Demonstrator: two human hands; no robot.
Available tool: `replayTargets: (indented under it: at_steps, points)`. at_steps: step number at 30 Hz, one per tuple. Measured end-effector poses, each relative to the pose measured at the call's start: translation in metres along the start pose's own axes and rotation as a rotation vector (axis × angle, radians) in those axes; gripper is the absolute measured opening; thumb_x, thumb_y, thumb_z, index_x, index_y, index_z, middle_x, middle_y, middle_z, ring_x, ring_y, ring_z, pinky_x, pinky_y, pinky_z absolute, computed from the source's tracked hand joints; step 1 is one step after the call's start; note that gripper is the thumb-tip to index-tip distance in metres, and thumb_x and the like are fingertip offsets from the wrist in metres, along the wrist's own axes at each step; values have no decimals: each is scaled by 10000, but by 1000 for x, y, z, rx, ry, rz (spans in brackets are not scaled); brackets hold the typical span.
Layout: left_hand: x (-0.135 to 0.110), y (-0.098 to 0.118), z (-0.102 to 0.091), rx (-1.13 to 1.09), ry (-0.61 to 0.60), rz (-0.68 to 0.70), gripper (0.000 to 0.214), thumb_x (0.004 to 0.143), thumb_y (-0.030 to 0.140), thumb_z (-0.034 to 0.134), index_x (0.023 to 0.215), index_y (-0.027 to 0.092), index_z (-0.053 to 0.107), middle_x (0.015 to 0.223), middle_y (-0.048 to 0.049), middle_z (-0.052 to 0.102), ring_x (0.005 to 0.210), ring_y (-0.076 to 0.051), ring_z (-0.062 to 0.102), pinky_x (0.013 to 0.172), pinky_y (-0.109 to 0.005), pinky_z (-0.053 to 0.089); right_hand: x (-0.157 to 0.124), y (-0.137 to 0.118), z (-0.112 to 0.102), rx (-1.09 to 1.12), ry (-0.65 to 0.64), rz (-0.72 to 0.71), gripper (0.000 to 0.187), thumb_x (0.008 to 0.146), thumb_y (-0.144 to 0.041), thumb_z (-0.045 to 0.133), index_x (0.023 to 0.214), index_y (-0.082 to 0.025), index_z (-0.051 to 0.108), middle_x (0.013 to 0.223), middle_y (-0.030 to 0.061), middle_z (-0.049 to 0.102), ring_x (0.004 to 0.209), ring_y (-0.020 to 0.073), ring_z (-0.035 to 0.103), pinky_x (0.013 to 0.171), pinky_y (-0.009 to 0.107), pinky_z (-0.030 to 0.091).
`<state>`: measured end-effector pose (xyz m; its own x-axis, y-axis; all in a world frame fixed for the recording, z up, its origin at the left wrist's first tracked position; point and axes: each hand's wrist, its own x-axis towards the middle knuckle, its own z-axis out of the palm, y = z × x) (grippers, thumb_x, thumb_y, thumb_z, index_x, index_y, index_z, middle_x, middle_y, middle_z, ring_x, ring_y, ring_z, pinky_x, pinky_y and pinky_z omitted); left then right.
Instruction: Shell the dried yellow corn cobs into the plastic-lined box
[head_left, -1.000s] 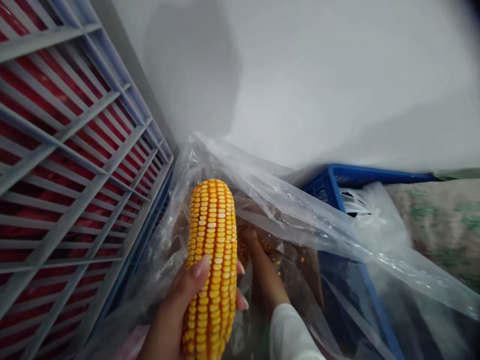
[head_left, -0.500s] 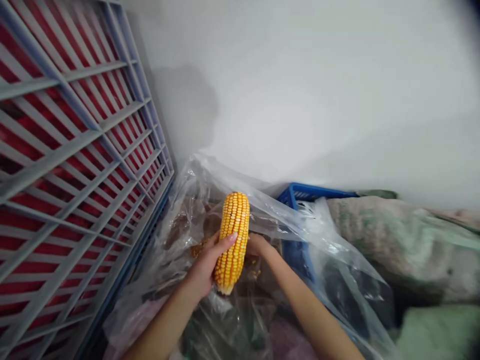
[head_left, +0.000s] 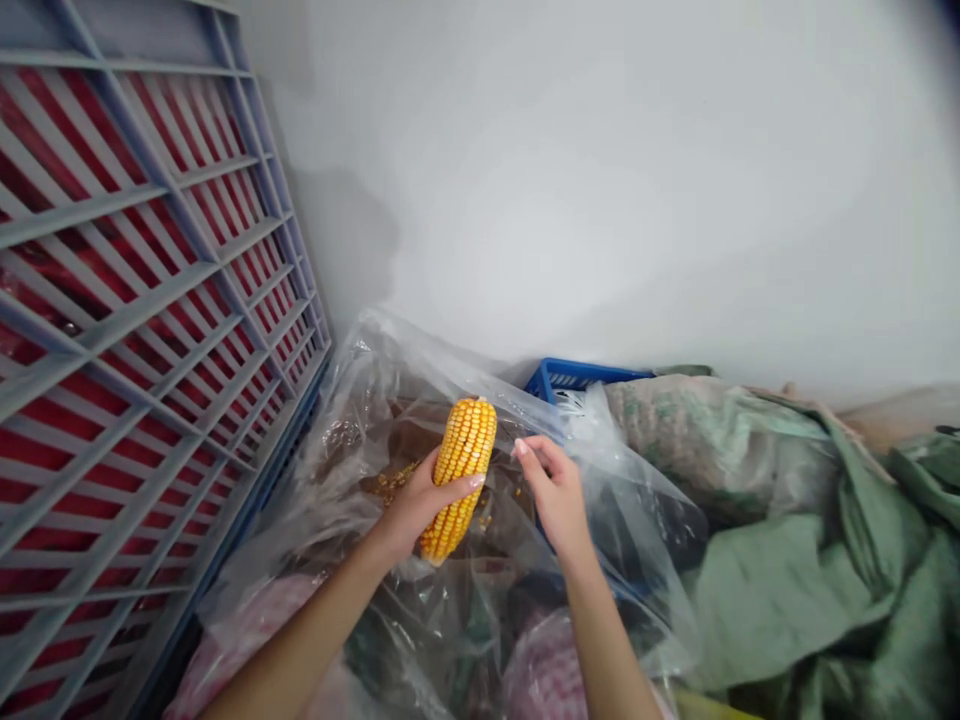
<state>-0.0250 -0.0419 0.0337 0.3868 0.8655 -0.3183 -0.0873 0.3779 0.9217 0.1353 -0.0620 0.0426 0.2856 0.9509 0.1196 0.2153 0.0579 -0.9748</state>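
Observation:
An ear of corn (head_left: pixel 463 445) with rows of yellow kernels is held at a slant over a clear plastic bag (head_left: pixel 420 340). My left hand (head_left: pixel 420 505) wraps round its lower half, the thumb lying across the front. To the right of the ear, and apart from it, my right hand (head_left: pixel 559 495) has its fingers curled and the thumb and forefinger tips together. Whether anything small is between those tips cannot be made out. Loose corn kernels (head_left: pixel 394 482) lie in the bag below, partly hidden by the left hand.
A grey slatted plastic crate (head_left: pixel 187 270) with red stuff behind its slats rises on the left. Behind the bag stands a blue basket (head_left: pixel 592 372). Woven sacks (head_left: pixel 697 430) and green sacking (head_left: pixel 780 590) lie to the right. A white wall (head_left: pixel 562 180) closes off the back.
My right hand has come out from behind the ear and moved right, away from it. The ear stays in my left hand, tilted a little more. The view has shifted slightly right.

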Motion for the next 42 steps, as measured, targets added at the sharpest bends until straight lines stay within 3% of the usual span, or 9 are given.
replayTargets:
  at_steps: [4,9,12,17,24,28,33,37,42]
  points:
    - [3,-4,-2,185,31,111,538,631,394,671,1077,163,479,1004,-62,590,892,-185,553,770,-273,433,0,-8,-14,-184,-74,-20,263,795,-400,500,700,-162,560,638,-17,535,622,98,465,607,208,349]
    - [7,-7,-10,348,23,183,551,653,394,646,1107,151,446,1021,-71,586,911,-192,556,798,-282,433,-3,-13,-28,-323,-120,-91,275,805,-398,484,692,-159,560,582,-32,495,561,84,422,558,197,324]
    - [4,-3,-15,409,-59,175,546,673,386,624,1128,146,441,1057,-75,583,934,-196,555,815,-285,432,-3,-20,-39,-389,-211,-120,279,815,-391,465,684,-161,553,575,-36,475,552,79,405,548,192,314]
    - [1,-4,-18,459,-248,84,562,658,367,639,1137,138,454,1098,-78,581,972,-205,550,836,-288,433,-4,-27,-50,-477,-362,-27,274,814,-381,448,661,-171,535,566,-41,475,541,80,407,526,187,304]
    - [16,-33,-21,485,-195,22,559,648,405,636,1096,112,478,1046,-100,596,922,-215,563,805,-314,440,0,14,-28,-599,-217,-22,300,815,-365,408,616,-178,531,527,-28,475,504,90,403,521,203,286]
    - [22,-51,-23,426,-139,-34,468,650,397,614,1010,108,538,898,-72,627,766,-187,579,680,-287,441,-4,48,-2,-600,-150,82,316,823,-392,387,623,-194,530,558,-9,530,539,112,467,554,204,313]
    - [16,-65,-16,368,-141,-243,351,630,384,620,859,119,599,679,-23,612,578,-148,541,539,-250,389,-13,79,33,-628,-70,223,281,857,-280,285,768,-173,529,698,61,602,600,147,516,555,230,309]
    - [13,-61,-18,282,-103,-378,348,629,425,627,816,132,603,586,-6,582,510,-136,512,498,-247,371,-5,72,8,-604,-144,244,326,855,-312,305,665,-166,526,660,54,586,612,142,511,574,229,314]
    - [20,-44,-27,199,-64,-278,448,624,439,644,948,134,589,666,-15,604,571,-130,531,520,-233,380,4,40,-33,-527,-290,170,352,811,-445,398,634,-178,544,552,-21,521,523,101,441,539,205,300]
